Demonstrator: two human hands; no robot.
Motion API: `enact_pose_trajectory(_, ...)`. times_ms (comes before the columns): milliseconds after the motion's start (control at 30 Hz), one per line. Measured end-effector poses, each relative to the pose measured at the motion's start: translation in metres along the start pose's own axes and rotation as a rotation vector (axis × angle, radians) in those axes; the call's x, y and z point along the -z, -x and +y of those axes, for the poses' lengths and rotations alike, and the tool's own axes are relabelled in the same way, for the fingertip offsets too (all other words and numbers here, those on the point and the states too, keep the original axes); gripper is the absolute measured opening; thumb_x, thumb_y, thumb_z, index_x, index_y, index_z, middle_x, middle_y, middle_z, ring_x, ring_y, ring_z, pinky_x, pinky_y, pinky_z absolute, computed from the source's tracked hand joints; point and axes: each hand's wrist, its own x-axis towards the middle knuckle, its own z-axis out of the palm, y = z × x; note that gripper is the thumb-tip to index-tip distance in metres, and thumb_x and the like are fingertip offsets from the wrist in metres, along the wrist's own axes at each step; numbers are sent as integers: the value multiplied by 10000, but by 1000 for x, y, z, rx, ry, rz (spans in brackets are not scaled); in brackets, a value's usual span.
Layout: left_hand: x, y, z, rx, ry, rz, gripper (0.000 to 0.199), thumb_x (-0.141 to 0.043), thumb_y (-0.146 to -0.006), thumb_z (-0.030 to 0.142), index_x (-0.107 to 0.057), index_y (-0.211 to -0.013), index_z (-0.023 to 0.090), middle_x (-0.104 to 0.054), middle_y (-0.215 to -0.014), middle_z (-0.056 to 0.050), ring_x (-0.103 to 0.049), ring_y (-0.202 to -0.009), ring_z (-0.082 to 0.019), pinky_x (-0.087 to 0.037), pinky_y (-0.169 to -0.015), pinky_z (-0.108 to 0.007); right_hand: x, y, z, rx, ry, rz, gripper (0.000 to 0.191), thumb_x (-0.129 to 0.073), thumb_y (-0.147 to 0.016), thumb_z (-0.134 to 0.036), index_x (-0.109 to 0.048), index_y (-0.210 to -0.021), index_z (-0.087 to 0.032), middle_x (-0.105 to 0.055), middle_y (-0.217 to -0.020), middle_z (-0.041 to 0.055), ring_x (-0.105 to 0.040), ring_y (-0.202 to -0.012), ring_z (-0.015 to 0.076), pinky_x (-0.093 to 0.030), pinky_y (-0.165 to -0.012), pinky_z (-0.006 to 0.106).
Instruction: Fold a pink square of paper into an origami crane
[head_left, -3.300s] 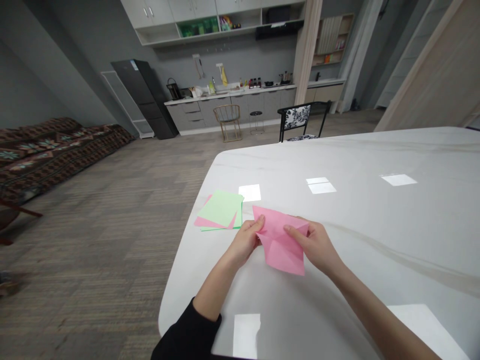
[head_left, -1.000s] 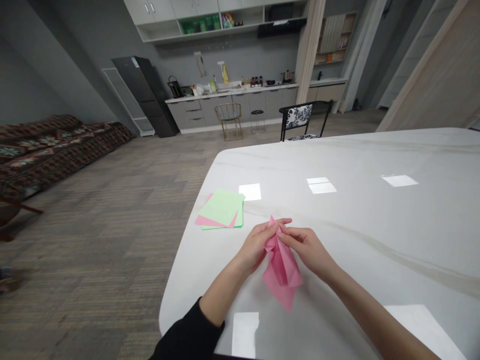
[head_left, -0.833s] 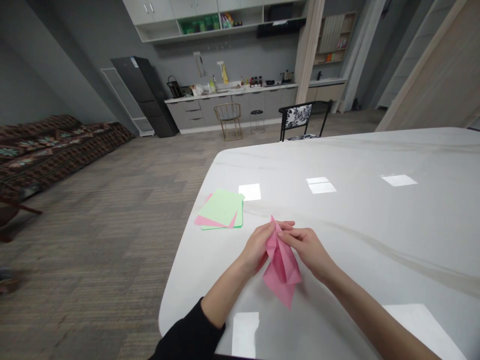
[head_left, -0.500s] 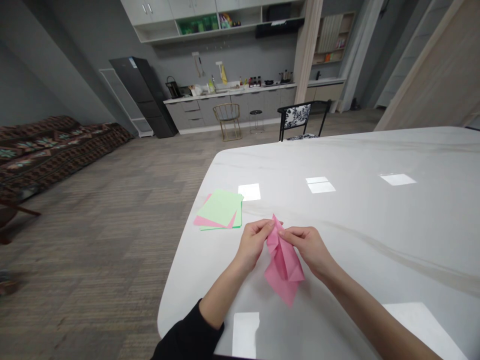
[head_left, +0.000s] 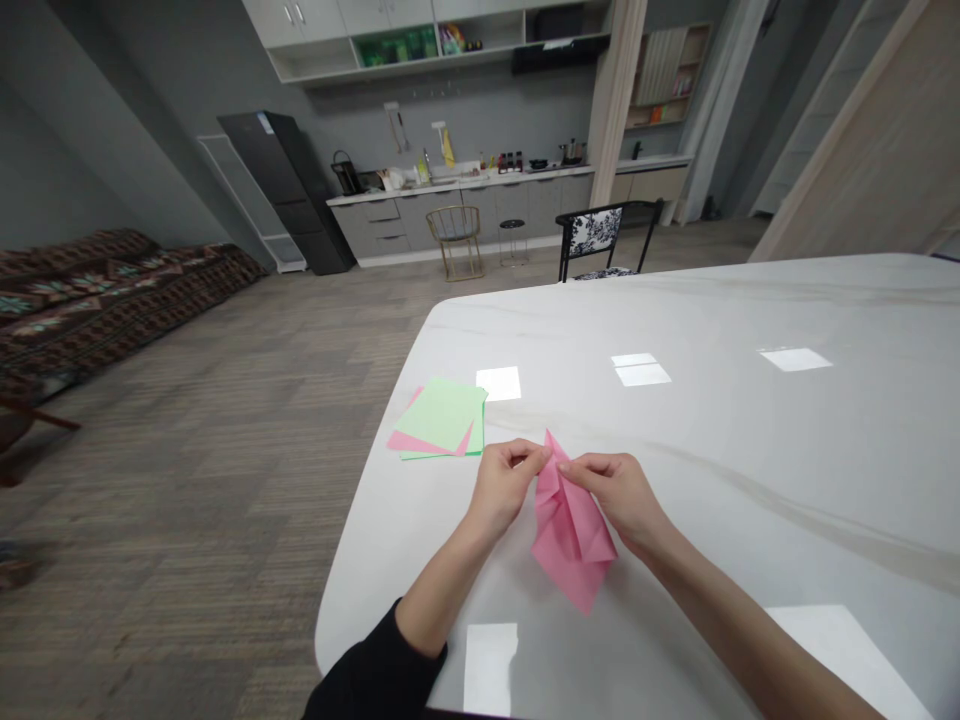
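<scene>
A pink sheet of paper (head_left: 574, 535), creased and partly folded, is held up over the white table (head_left: 675, 490). Its narrow pointed end faces away from me, and the wider loose part spreads toward me. My left hand (head_left: 508, 480) pinches the left edge near the tip between thumb and fingers. On the other side, my right hand (head_left: 616, 490) pinches the paper a little below the tip, thumb on top. Part of the fingers of both hands is hidden behind the paper.
Left of my hands lies a loose stack of green and pink paper sheets (head_left: 442, 415), close to the table's left edge. A black-framed chair (head_left: 596, 240) stands behind the far edge. Bright light reflections (head_left: 499, 383) show on the tabletop.
The pink paper's lower part has spread slightly wider and shifted a little to the right. Both hands keep their pinch, with the left hand turned slightly.
</scene>
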Motion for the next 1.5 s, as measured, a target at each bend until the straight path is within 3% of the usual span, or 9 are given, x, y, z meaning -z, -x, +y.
enact_pose_trajectory(233, -3, 3, 0, -28, -75, 67, 243, -653, -786, 340, -671, -665, 130, -631, -663, -36, -538, -644, -139, -432, -645, -262, -2, 1, 2, -8, -21, 7, 303, -731, -726, -411, -705, -617, -130, -597, -589, 13, -465, -567, 121, -360, -530, 248)
enact_pose_trajectory(467, 3, 4, 13, 87, 43, -153, 213, -659, -773, 316, -704, -706, 119, -663, -697, -60, -584, -660, -162, -463, -674, -293, 0, 2, -3, -110, -132, 20, 402, -676, -752, -518, -613, -605, -149, -535, -589, 4, -417, -530, 114, -310, -484, 244)
enact_pose_trajectory(667, 8, 3, 15, 114, 88, -97, 180, -710, -709, 268, -679, -609, 121, -645, -623, -45, -558, -605, -143, -436, -632, -274, -2, 7, -16, -96, -117, -21, 433, -641, -759, -563, -516, -604, -179, -462, -595, -16, -352, -520, 104, -280, -467, 237)
enact_pose_trajectory(933, 11, 0, 10, 113, 96, -107, 241, -747, -676, 312, -640, -583, 117, -609, -578, -25, -514, -562, -118, -375, -587, -258, 4, 1, -11, -16, -59, -131, 321, -685, -762, -474, -685, -741, -154, -634, -731, 30, -508, -636, 137, -377, -575, 255)
enact_pose_trajectory(1133, 10, 1, 8, 118, 64, -93, 217, -748, -677, 294, -645, -613, 114, -618, -594, -31, -512, -562, -119, -374, -583, -260, 4, -1, -5, -12, -71, -86, 383, -725, -704, -518, -670, -647, -144, -613, -644, 23, -506, -607, 139, -408, -600, 284)
enact_pose_trajectory(1500, 6, 2, 6, 94, 17, -86, 201, -737, -703, 296, -649, -647, 125, -607, -613, -19, -509, -579, -114, -374, -584, -250, 1, -1, 0, 50, -17, 35, 316, -748, -701, -442, -653, -611, -155, -599, -604, 6, -487, -592, 138, -375, -583, 279)
